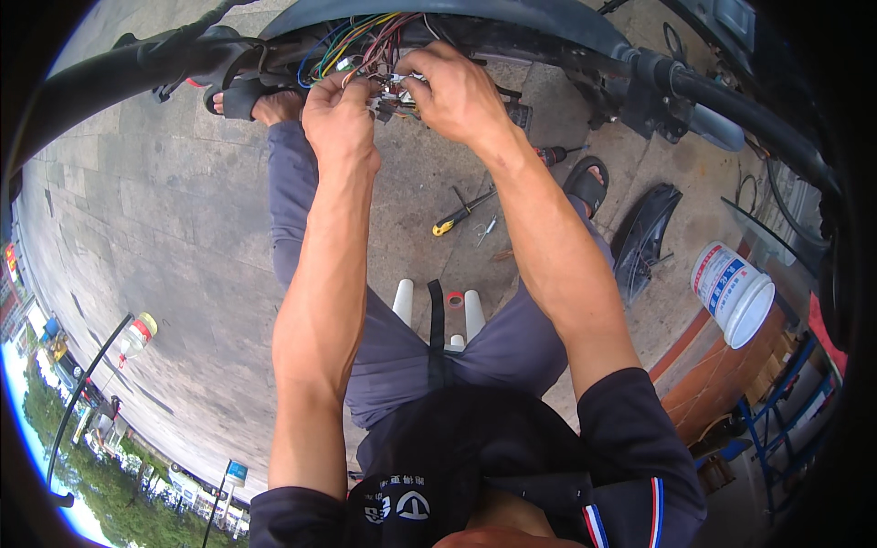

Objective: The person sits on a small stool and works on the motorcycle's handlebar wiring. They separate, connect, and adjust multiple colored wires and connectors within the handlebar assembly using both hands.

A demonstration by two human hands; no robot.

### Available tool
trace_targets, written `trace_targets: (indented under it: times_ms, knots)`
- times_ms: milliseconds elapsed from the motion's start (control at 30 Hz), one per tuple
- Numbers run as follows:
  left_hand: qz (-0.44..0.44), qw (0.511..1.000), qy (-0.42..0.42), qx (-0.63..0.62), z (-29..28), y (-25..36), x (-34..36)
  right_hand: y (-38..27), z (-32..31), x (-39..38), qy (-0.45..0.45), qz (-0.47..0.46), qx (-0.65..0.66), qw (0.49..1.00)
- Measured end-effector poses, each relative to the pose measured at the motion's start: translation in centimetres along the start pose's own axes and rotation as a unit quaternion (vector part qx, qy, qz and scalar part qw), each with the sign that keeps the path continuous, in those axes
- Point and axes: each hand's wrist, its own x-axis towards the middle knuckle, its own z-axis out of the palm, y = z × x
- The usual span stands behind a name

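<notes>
Dark vehicle frame (100, 78) crowding the top, white bucket (731, 292) at right, coloured wires (376, 46) at mid-frame, long axis slanting toward the person (438, 438), left hand (336, 117) pinching them, right hand (457, 96) curled beside (exact grip: cannot tell), yellow-handled tool (446, 225) on paving (206, 228).

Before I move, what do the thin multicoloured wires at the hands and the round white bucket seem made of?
Thin multicoloured wires: probably plastic-sheathed, from their smooth, saturated colours; cores unclear. Round white bucket: likely moulded plastic, from its smooth, satin-looking wall.
</notes>
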Motion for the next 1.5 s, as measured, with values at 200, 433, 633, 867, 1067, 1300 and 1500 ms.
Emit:
trace_targets:
  times_ms: [200,433,633,867,1067,1300,1500]
  knots:
    - [0.017,0.999,-0.005,0.030,-0.1,0.3,-0.4,-0.3,0.3,-0.1,-0.008,0.009,-0.029,1.000]
    - [0.030,0.977,-0.026,0.208,-0.7,0.6,0.1,-0.5,0.5,-0.4,-0.018,0.009,-0.035,0.999]
    - [0.023,0.984,-0.086,0.152,-1.9,0.5,-0.4,-0.1,0.6,-0.2,0.015,0.014,0.003,1.000]
    - [0.259,0.877,-0.002,0.404,-1.6,0.8,-1.7,-0.1,0.8,-0.2,0.037,0.010,0.017,0.999]
    - [0.492,0.699,-0.075,0.514,-0.9,0.9,-1.1,0.1,0.5,-0.2,0.039,0.002,0.032,0.999]
    - [0.477,0.693,-0.121,0.527,-1.0,1.1,1.2,0.2,1.1,0.2,0.058,0.019,0.082,0.995]
    - [0.505,0.680,-0.140,0.514,-1.0,1.5,2.1,0.1,0.8,0.7,0.014,0.119,0.169,0.978]
